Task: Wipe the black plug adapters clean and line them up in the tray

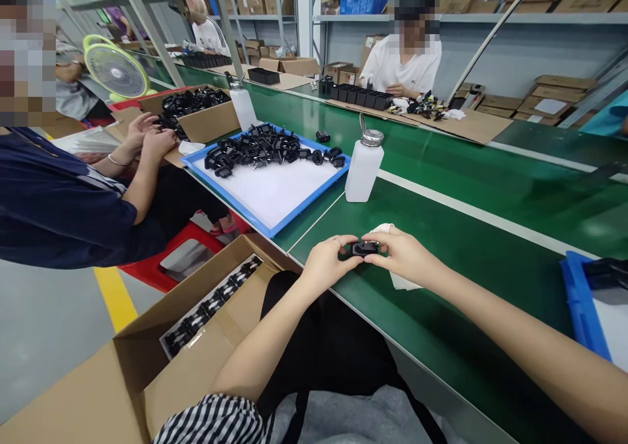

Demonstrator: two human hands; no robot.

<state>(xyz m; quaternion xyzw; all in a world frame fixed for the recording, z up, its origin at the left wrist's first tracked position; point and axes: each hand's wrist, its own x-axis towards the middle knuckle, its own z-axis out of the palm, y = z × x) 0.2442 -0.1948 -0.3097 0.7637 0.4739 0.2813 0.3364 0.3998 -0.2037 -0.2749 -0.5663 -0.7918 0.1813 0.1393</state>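
Note:
A small black plug adapter (366, 248) is held between my two hands just above the green bench, near its front edge. My left hand (330, 261) pinches its left end with thumb and fingers. My right hand (403, 253) grips its right end the same way. Under my right hand lies a white cloth (406, 282), partly covered by the hand. Beyond my hands stands a white pump bottle (364, 169) with a metal top. To the left of it, a blue-rimmed white tray (289, 199) bears a heap of black plug adapters (265, 146).
An open cardboard box (196, 359) with rows of black parts sits at my left knee. A blue tray (579, 307) stands at the right. A co-worker (73, 195) sits at the left by a carton of black parts (206, 120). Another person (405, 65) works across the bench (471, 248).

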